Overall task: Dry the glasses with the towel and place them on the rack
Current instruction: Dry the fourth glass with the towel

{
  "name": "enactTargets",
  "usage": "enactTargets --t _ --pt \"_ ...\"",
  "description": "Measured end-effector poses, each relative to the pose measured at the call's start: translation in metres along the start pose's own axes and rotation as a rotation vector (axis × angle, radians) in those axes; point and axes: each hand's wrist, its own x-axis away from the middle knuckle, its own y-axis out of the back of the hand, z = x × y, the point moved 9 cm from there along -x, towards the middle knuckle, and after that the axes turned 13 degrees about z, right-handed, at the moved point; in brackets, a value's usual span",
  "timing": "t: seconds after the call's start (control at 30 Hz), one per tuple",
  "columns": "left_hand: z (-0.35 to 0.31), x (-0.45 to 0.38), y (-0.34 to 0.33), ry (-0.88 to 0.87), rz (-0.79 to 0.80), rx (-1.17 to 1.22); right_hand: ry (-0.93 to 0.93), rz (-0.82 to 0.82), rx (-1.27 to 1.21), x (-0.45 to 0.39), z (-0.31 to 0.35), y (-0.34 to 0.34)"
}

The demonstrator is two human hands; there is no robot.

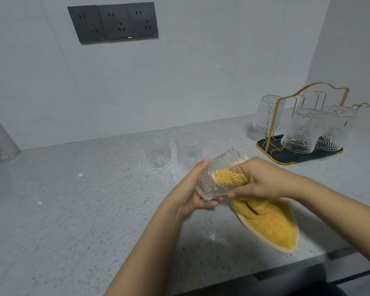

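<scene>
While left hand (190, 189) grips a ribbed glass (214, 178) and right hand (263, 180) clamps yellow towel (271, 223) inside, three glasses hang on rack (320, 90); two wait on surface (73, 210).

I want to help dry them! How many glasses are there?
6 clear ribbed glasses: three upside down on the gold wire rack, two on the speckled counter, one being held. More may be hidden.
</scene>
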Motion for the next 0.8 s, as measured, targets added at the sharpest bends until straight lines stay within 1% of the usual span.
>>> enactTargets --t 0.07,0.13,0.2,0.27,0.3,0.33,0.4,0.5,0.53,0.57,0.6,0.63,0.7,0.8 --pt "-0.003 0.0 0.0 -0.008 0.067 -0.058 -0.014 0.006 -0.178 0.004 -0.007 0.011" --pt "-0.008 0.002 -0.007 -0.046 0.184 -0.053 0.012 0.071 -0.297 0.005 -0.008 0.015" --pt "-0.009 0.002 -0.018 -0.058 0.3 -0.003 0.043 0.158 -0.358 0.005 -0.005 0.012" --pt "-0.009 0.001 -0.026 -0.073 0.337 0.02 0.046 0.208 -0.365 0.001 -0.002 0.004" --pt "-0.009 -0.002 -0.028 -0.08 0.343 0.009 0.036 0.191 -0.366 -0.001 -0.004 0.003" --pt "-0.009 -0.003 -0.029 -0.087 0.35 0.007 0.026 0.142 -0.386 -0.002 -0.005 0.005" --pt "-0.014 -0.004 -0.024 -0.132 0.328 0.083 0.009 -0.056 -0.495 -0.003 -0.015 0.015" --pt "-0.018 -0.005 -0.007 -0.197 0.153 0.264 -0.06 -0.516 -0.739 0.008 -0.04 0.025" --pt "-0.02 -0.004 -0.006 -0.226 0.101 0.296 -0.09 -0.654 -0.809 0.014 -0.045 0.023" --pt "-0.022 -0.004 -0.005 -0.268 0.053 0.324 -0.113 -0.757 -0.872 0.018 -0.048 0.016" --pt "-0.025 -0.002 -0.003 -0.315 0.004 0.364 -0.127 -0.81 -0.929 0.019 -0.045 0.007" --pt "-0.027 -0.001 0.0 -0.354 -0.045 0.399 -0.143 -0.824 -0.98 0.017 -0.04 -0.004" --pt "-0.029 0.001 0.003 -0.407 -0.102 0.466 -0.165 -0.768 -1.081 0.006 -0.026 -0.032" --pt "-0.028 0.004 0.003 -0.44 -0.128 0.533 -0.132 -0.703 -1.292 -0.012 -0.007 -0.068"
